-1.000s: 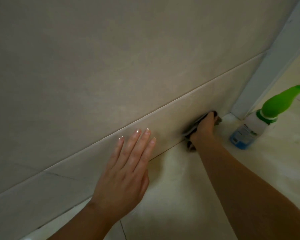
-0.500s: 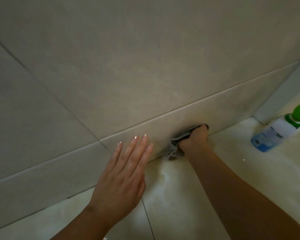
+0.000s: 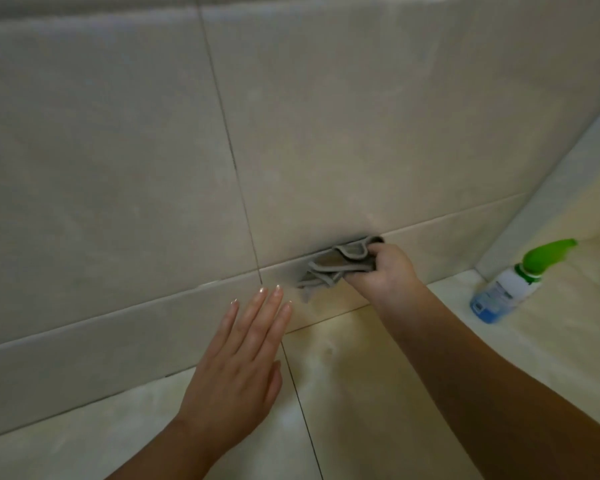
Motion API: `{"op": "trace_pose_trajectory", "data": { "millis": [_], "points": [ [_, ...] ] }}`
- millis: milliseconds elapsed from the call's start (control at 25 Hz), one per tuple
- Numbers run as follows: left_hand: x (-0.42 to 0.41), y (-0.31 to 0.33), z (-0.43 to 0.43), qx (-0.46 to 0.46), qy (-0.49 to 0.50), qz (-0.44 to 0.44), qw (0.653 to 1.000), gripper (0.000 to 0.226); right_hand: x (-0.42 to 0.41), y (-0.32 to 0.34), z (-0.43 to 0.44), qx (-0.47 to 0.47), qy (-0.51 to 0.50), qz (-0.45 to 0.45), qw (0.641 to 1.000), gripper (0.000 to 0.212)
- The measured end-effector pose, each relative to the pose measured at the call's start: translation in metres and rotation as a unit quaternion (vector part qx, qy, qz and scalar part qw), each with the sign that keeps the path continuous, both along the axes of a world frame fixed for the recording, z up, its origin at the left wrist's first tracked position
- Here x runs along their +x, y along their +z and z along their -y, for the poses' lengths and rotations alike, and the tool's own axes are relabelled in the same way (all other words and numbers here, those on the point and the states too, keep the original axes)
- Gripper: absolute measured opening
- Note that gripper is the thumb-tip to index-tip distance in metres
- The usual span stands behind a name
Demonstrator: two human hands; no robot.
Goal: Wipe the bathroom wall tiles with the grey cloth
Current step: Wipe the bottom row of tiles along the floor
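Note:
The grey cloth is bunched and pressed against the beige wall tiles, right on the seam above the low skirting tile. My right hand is shut on the cloth's right part, and a loose corner hangs down to the left. My left hand lies flat with fingers straight and slightly apart, fingertips resting on the skirting tile just left of the cloth. It holds nothing.
A spray bottle with a green nozzle and blue base stands on the pale floor tiles at the right, near a light door frame. A vertical grout line runs down the wall left of the cloth.
My right hand has slid the cloth leftwards along the base of the wall, away from the spray bottle, and slightly up onto the seam. The left hand stays flat against the wall.

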State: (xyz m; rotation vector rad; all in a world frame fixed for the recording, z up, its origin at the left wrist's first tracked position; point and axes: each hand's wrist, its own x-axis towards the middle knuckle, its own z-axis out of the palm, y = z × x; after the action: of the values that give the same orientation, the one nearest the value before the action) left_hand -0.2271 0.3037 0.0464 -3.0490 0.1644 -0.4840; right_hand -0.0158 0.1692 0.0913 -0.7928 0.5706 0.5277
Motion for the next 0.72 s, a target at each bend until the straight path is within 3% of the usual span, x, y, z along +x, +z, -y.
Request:
{"op": "trace_pose_trajectory", "data": {
  "millis": [200,320,360,400,480,520,560,640,720],
  "points": [
    [-0.017,0.068,0.009,-0.151,0.064,0.026,0.986,0.079,-0.064,0.065,0.022,0.033,0.117,0.056,0.991,0.026],
    [-0.034,0.118,0.016,-0.311,0.117,0.013,0.943,0.077,-0.095,0.115,0.025,0.043,0.164,0.099,0.981,0.033],
    [-0.038,0.131,0.017,-0.407,0.142,-0.016,0.902,0.074,-0.107,0.132,0.024,0.052,0.183,0.117,0.975,0.036],
    [-0.042,0.147,0.018,-0.522,0.165,-0.046,0.835,0.068,-0.118,0.148,0.022,0.060,0.206,0.133,0.968,0.040],
    [-0.051,0.170,0.015,-0.737,0.161,-0.071,0.653,0.047,-0.138,0.174,0.016,0.073,0.244,0.155,0.955,0.052],
    [-0.056,0.179,0.012,-0.797,0.152,-0.073,0.580,0.036,-0.148,0.185,0.012,0.085,0.260,0.162,0.948,0.060],
    [-0.062,0.186,0.009,-0.832,0.136,-0.080,0.532,0.031,-0.157,0.193,0.009,0.094,0.272,0.166,0.943,0.069],
    [-0.078,0.198,0.003,-0.869,0.100,-0.109,0.471,0.038,-0.175,0.203,0.001,0.084,0.301,0.176,0.934,0.068],
    [-0.087,0.202,-0.003,-0.874,0.078,-0.127,0.462,0.039,-0.186,0.196,-0.002,0.045,0.309,0.201,0.928,0.040]
  ]
}}
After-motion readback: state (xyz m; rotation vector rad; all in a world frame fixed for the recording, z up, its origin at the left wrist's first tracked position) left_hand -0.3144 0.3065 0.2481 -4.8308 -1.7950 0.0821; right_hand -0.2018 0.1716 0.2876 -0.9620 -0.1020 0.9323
